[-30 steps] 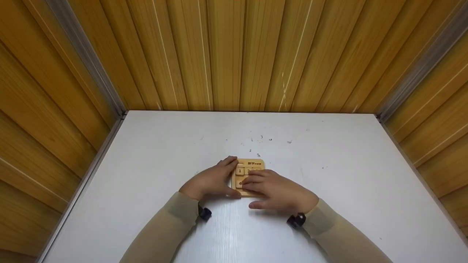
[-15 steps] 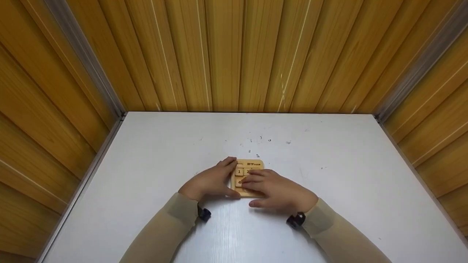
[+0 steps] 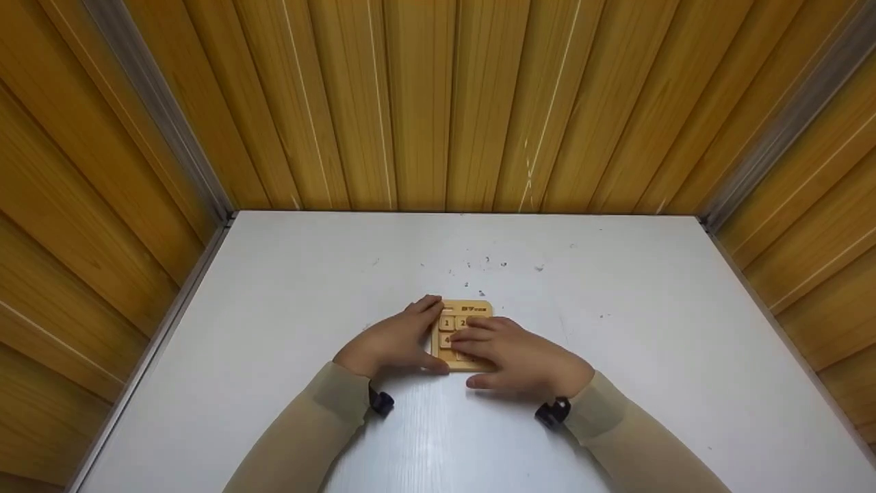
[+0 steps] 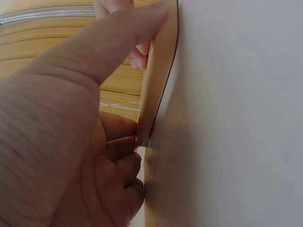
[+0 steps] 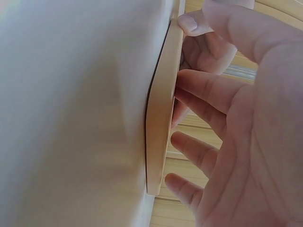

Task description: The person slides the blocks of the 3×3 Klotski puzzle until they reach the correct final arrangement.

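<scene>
A wooden number sliding puzzle [image 3: 472, 305] lies flat on the white table. My left hand [image 3: 397, 342] grips its left side, thumb at the near corner and fingertips at the far one. Tile 1 [image 3: 447, 322] and tile 2 [image 3: 462, 322] show in the top row, with tile 4 [image 3: 446, 339] below tile 1 and bare board beneath that. Over the right part spreads my right hand [image 3: 523, 356], fingertips touching the tiles and thumb off the near edge. It hides the other tiles. Fingertips [image 5: 187, 78] meet the board's top face in the right wrist view.
The white table [image 3: 308, 260] has dark scuff marks behind the puzzle. Yellow wood-look panels [image 3: 417, 103] rise at the back and both sides, with grey metal posts [image 3: 164, 103] in the corners. Each wrist carries a small black camera [image 3: 553, 413].
Tile 4 has slid away from me towards tile 1, and bare board shows below it. The right fingers shifted slightly with it. My left hand keeps its grip on the puzzle.
</scene>
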A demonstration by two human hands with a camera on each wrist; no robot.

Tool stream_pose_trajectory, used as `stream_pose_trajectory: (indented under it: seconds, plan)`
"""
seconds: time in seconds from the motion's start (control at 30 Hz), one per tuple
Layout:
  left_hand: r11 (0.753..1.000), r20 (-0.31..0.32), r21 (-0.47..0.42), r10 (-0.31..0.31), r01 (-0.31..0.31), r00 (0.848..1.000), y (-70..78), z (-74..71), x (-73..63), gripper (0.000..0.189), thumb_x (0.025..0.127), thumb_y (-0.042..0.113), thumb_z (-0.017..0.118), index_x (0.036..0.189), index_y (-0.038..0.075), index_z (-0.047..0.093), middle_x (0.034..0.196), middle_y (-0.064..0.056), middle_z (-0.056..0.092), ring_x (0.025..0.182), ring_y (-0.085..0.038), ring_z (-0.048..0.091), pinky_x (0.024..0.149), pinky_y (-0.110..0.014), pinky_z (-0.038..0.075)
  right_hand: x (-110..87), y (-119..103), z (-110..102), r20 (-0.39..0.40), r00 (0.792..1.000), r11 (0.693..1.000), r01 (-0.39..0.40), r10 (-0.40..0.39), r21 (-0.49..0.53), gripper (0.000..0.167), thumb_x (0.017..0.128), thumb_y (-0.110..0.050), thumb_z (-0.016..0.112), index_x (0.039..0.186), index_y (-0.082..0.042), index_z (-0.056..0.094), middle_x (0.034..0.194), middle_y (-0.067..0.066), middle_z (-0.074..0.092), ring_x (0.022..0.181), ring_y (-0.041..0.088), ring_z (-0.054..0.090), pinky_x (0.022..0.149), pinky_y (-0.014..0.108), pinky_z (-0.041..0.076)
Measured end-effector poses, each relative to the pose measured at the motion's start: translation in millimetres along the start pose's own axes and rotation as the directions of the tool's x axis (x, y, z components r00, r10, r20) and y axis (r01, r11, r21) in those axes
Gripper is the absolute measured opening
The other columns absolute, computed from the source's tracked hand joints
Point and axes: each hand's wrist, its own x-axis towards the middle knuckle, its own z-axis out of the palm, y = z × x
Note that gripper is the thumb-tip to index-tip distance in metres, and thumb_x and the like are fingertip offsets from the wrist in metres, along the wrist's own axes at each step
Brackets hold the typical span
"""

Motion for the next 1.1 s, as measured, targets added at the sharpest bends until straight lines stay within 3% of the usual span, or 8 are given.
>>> stream_pose_trajectory:
  seconds: [0.73, 1.1]
  plan:
    - [1.000, -0.004, -0.012, 0.000, 0.000, 1.000, 0.5, 0.6, -0.9, 0.131, 0.085, 0.061, 0.096, 0.183, 0.020, 0.019, 0.193, 0.006, 0.011, 0.179, -0.025, 0.017, 0.145, -0.052, 0.027, -0.1, 1.3, 0.5, 0.019, 1.000, 1.000, -0.021, 0.021, -0.005, 0.077, 0.107, -0.063, 0.069, 0.174, -0.033, 0.047, 0.183, -0.011, 0.042, 0.178, 0.029, 0.025, 0.145, 0.061, 0.020]
    - [1.000, -0.011, -0.002, 0.012, -0.012, 1.000, 0.3, 0.1, -0.4, 0.130, 0.086, 0.061, 0.095, 0.183, 0.018, 0.021, 0.193, 0.004, 0.013, 0.179, -0.026, 0.016, 0.145, -0.051, 0.026, 0.8, 0.6, -1.2, 0.024, 1.000, 1.000, 0.014, -0.014, -0.017, 0.078, 0.107, -0.061, 0.069, 0.174, -0.028, 0.047, 0.183, -0.007, 0.042, 0.177, 0.027, 0.028, 0.145, 0.059, 0.023]
